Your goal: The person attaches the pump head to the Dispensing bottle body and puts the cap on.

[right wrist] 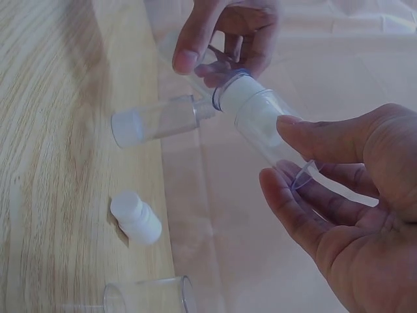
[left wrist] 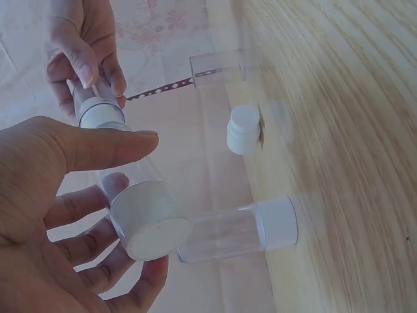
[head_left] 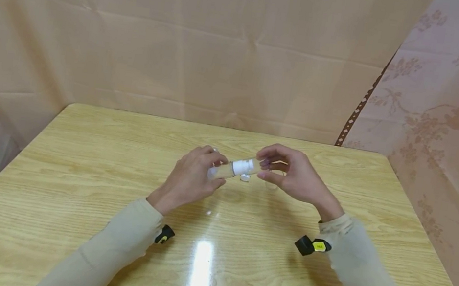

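Observation:
A clear bottle point(head_left: 224, 171) is held tilted above the table by my left hand point(head_left: 191, 175), its thumb and fingers curled round the body; the white base point(left wrist: 153, 225) faces the left wrist camera. My right hand point(head_left: 296, 175) pinches a clear cylindrical cover point(right wrist: 267, 130) between thumb and fingers. That cover surrounds at least part of the white piece point(head_left: 242, 167) at the bottle's other end. Whether it is fully seated I cannot tell.
Behind the hands, a second clear bottle with a white base point(left wrist: 277, 223) stands on the wooden table point(head_left: 88, 166). A small white piece point(right wrist: 137, 218) and a clear hollow cylinder point(right wrist: 146, 297) stand beside it. Curtains hang behind the table.

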The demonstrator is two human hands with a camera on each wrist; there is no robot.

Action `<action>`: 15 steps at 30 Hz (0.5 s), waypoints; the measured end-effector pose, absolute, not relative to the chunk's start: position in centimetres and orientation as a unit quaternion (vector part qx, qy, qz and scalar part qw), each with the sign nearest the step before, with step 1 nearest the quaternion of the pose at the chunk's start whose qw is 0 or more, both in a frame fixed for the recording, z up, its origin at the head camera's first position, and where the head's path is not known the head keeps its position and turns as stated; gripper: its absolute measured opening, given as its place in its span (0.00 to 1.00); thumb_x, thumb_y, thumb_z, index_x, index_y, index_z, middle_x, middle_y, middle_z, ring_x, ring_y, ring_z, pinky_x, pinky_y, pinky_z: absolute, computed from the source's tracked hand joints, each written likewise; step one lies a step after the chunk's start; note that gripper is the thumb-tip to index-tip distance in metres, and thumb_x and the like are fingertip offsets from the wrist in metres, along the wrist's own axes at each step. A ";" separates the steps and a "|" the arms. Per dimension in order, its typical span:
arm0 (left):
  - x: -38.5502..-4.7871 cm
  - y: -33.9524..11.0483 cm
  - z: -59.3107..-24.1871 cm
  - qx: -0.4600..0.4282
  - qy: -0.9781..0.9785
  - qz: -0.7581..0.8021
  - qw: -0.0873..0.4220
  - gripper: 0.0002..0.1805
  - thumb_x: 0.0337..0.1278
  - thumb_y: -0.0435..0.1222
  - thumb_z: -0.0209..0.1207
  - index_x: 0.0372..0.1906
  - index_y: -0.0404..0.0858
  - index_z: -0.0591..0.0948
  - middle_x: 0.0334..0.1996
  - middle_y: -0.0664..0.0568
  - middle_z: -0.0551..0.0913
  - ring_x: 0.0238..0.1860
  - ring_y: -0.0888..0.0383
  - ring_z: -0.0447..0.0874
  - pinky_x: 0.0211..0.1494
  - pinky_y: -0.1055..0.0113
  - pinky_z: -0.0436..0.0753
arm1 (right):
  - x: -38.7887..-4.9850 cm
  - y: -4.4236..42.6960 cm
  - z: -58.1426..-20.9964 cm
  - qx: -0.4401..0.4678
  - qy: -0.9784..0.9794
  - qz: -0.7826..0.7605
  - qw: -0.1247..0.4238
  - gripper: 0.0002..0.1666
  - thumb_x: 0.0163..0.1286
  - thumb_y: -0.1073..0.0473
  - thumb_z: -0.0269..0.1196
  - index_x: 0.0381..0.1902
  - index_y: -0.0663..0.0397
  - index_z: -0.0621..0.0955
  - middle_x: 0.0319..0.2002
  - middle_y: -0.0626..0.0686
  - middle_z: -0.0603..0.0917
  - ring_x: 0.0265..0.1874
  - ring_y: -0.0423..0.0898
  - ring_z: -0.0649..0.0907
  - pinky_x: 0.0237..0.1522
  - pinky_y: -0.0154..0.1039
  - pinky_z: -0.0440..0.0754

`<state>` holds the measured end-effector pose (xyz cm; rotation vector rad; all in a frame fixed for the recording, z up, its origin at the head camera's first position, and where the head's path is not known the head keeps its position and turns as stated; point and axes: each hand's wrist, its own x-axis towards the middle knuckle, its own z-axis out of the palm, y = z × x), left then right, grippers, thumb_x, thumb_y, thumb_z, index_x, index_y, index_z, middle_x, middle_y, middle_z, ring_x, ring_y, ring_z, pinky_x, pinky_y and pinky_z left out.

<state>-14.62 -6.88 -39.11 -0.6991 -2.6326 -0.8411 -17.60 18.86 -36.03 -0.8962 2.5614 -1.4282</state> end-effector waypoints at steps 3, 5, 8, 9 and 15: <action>-14.6 -6.8 -39.0 -0.243 -0.914 -0.291 0.146 0.20 0.47 0.35 0.78 0.47 0.37 0.86 0.39 0.48 0.83 0.41 0.50 0.80 0.41 0.55 0.81 | -17.6 18.7 -36.0 -0.293 0.834 -0.467 0.038 0.21 0.63 0.71 0.71 0.54 0.67 0.80 0.49 0.60 0.83 0.48 0.53 0.84 0.56 0.51 0.82; -14.6 -6.7 -38.9 -0.242 -0.914 -0.291 0.145 0.20 0.47 0.35 0.78 0.47 0.38 0.86 0.40 0.49 0.83 0.42 0.50 0.80 0.41 0.55 0.81 | -17.5 18.6 -36.0 -0.293 0.833 -0.467 0.037 0.21 0.63 0.71 0.71 0.54 0.66 0.80 0.50 0.60 0.83 0.48 0.54 0.83 0.56 0.51 0.82; -14.6 -6.6 -38.9 -0.244 -0.913 -0.292 0.144 0.20 0.47 0.35 0.77 0.47 0.38 0.86 0.41 0.49 0.83 0.41 0.51 0.80 0.41 0.56 0.81 | -17.4 18.4 -35.9 -0.295 0.832 -0.468 0.038 0.21 0.63 0.71 0.71 0.54 0.67 0.80 0.49 0.60 0.83 0.48 0.54 0.83 0.55 0.50 0.82; -14.6 -6.6 -38.9 -0.245 -0.913 -0.292 0.144 0.20 0.47 0.35 0.77 0.47 0.38 0.86 0.41 0.49 0.83 0.41 0.51 0.80 0.41 0.56 0.81 | -17.4 18.4 -35.9 -0.296 0.832 -0.468 0.037 0.22 0.63 0.71 0.71 0.54 0.67 0.80 0.49 0.60 0.83 0.48 0.54 0.83 0.55 0.50 0.82; -14.7 -6.4 -38.7 -0.250 -0.912 -0.290 0.146 0.19 0.47 0.35 0.77 0.47 0.37 0.87 0.39 0.49 0.83 0.39 0.52 0.79 0.38 0.57 0.80 | -17.4 18.2 -36.1 -0.298 0.834 -0.463 0.036 0.22 0.63 0.70 0.71 0.54 0.65 0.80 0.49 0.58 0.84 0.47 0.52 0.84 0.55 0.48 0.83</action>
